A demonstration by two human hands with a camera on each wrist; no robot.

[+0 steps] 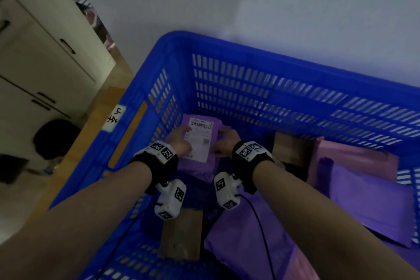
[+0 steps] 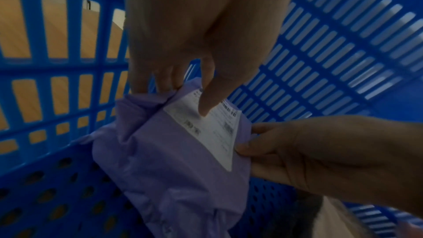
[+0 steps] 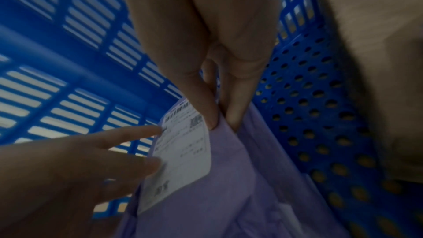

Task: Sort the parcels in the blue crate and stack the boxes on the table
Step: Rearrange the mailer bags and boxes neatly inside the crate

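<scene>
blue crate [image 1: 227, 57] on wooden floor [image 1: 95, 120], beside white wall [image 1: 295, 7].

Labelled parcel [image 1: 200, 141] in crate's [image 1: 250, 52] far-left corner, boxes [image 1: 181, 234] and bags [image 1: 372, 202] right of it

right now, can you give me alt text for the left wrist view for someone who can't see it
Two hands hold a purple mailer bag inside a blue crate: the left hand pinches its top edge, thumb on the white shipping label, while the right hand grips its right side. Tan floor shows through the crate's slots.
</scene>
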